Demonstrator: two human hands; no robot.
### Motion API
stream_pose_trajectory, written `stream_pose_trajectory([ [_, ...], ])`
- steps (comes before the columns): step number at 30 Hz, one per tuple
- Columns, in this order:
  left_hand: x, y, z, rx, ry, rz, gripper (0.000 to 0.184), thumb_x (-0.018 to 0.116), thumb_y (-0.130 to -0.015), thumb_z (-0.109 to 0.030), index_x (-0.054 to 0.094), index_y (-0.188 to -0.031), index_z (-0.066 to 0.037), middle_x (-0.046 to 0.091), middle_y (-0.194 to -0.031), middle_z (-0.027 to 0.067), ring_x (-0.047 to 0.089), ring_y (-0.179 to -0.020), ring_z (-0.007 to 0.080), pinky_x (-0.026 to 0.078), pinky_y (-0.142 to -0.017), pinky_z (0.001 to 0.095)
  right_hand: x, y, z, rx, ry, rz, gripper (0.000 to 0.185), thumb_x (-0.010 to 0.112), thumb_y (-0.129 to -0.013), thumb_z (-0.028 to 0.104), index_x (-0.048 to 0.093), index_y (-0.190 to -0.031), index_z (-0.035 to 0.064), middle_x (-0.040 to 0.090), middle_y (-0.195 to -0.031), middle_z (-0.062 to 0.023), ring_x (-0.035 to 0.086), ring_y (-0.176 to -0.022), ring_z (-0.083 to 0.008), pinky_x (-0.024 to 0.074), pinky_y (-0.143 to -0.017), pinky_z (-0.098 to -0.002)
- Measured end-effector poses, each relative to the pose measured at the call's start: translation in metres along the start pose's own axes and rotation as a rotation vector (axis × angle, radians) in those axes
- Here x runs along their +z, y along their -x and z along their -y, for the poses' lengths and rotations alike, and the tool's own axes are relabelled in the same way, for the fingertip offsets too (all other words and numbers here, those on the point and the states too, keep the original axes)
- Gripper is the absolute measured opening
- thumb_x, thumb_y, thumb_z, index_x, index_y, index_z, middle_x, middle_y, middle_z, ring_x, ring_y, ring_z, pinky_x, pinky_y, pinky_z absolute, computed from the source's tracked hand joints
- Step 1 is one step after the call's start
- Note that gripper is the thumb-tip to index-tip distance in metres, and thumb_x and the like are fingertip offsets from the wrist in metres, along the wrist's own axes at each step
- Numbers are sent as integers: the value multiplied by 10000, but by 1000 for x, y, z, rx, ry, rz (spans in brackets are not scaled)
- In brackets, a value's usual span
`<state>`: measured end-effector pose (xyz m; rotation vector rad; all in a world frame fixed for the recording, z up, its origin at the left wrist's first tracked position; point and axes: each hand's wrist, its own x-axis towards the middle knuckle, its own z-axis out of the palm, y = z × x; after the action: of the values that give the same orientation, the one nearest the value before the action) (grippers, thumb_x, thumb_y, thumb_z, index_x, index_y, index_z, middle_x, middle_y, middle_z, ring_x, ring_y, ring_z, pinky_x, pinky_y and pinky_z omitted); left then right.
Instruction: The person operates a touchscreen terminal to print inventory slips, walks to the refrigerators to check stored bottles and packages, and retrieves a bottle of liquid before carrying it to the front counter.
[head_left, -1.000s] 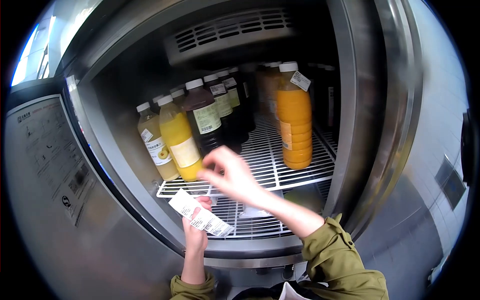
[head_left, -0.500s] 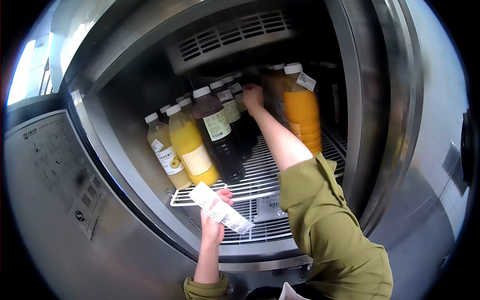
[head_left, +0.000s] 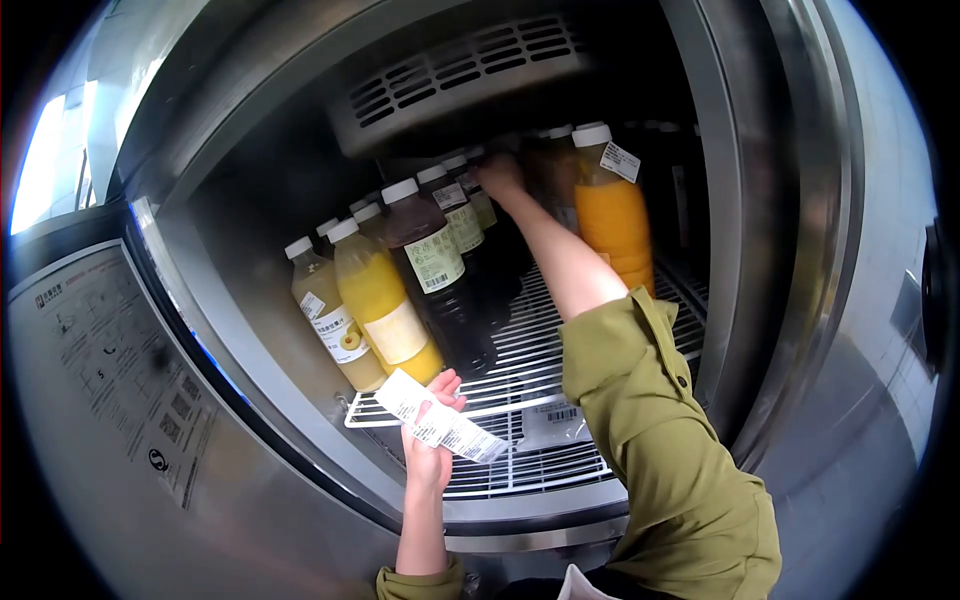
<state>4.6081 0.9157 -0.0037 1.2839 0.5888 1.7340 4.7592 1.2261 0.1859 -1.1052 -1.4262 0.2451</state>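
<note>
My left hand (head_left: 430, 455) holds a strip of white printed labels (head_left: 440, 418) between thumb and fingers, in front of the fridge shelf's edge. My right hand (head_left: 500, 177) reaches deep into the fridge, fingers curled beside the rear bottles in shadow; what they grip is hidden. Nearest to it is a dark juice bottle (head_left: 465, 225) with a pale green label, in a row behind another dark juice bottle (head_left: 438, 262) at the front. To the right of my right forearm stands an orange juice bottle (head_left: 615, 225) with a white tag near its neck.
A yellow juice bottle (head_left: 385, 300) and a pale juice bottle (head_left: 335, 325) stand at the left of the wire shelf (head_left: 540, 350). A clear bag (head_left: 555, 425) lies on the rack below. The open fridge door (head_left: 130, 400) is at left, a vented panel (head_left: 465, 70) above.
The view has shifted slightly. My right hand has gone a little further in among the rear bottles, its fingers now darker and less visible. My left hand keeps the label strip in about the same place.
</note>
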Motion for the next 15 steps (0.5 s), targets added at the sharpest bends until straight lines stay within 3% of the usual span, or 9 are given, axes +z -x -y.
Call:
stream_pose_trajectory([
  [3, -2, -2, 5, -1, 0, 5, 279, 460, -891, -247, 538, -911, 20, 402, -1263, 214, 390, -1188, 303, 337, -976, 404, -14, 40, 23, -15, -122, -428, 229, 657, -723, 232, 653, -830, 29, 649, -822, -97, 606, -779, -196, 463, -708, -323],
  [6, -2, -6, 9, 3, -49, 6, 284, 450, -897, -259, 541, -889, 10, 367, -1304, 204, 357, -1216, 298, 322, -986, 401, -16, 40, 12, -27, -371, 26, 190, 646, -725, 211, 656, -798, 36, 646, -795, -112, 614, -775, -208, 469, -688, -319],
  [8, 2, -14, 13, 17, -117, 8, 303, 422, -911, -274, 544, -859, -2, 344, -1331, 189, 321, -1245, 284, 309, -999, 396, -17, 46, 12, -183, -408, 106, 180, 634, -736, 194, 654, -785, 21, 644, -781, -116, 616, -774, -204, 470, -678, -312],
  [9, 2, -18, 15, 14, -111, 45, 287, 446, -903, -277, 553, -863, -14, 270, -1383, 175, 219, -1300, 277, 227, -1037, 391, -19, 50, 15, -265, -426, 147, 177, 628, -742, 185, 652, -778, 13, 643, -773, -118, 618, -774, -201, 470, -673, -308],
  [12, 14, -21, 13, 36, -104, 39, 287, 449, -901, -285, 559, -864, -23, 226, -1406, 169, 155, -1322, 276, 151, -1057, 385, -27, 61, 29, -377, -217, 82, 173, 561, -792, 138, 624, -835, -17, 633, -798, -106, 614, -770, -184, 475, -665, -300],
  [13, 17, -22, 13, 22, -95, 27, 274, 461, -895, -284, 560, -862, -30, 188, -1423, 163, 99, -1337, 269, 101, -1062, 375, -28, 62, 34, -277, -398, 92, 172, 538, -804, 127, 610, -866, -16, 630, -816, -109, 616, -764, -191, 477, -661, -304],
  [15, 13, -23, 18, 60, -146, 48, 239, 472, -889, -249, 558, -872, -26, 181, -1430, 148, 369, -1010, 137, 300, -831, 267, -32, 63, 46, -66, -754, 114, 180, 493, -827, 106, 582, -926, -16, 623, -851, -114, 619, -752, -205, 483, -655, -314],
])
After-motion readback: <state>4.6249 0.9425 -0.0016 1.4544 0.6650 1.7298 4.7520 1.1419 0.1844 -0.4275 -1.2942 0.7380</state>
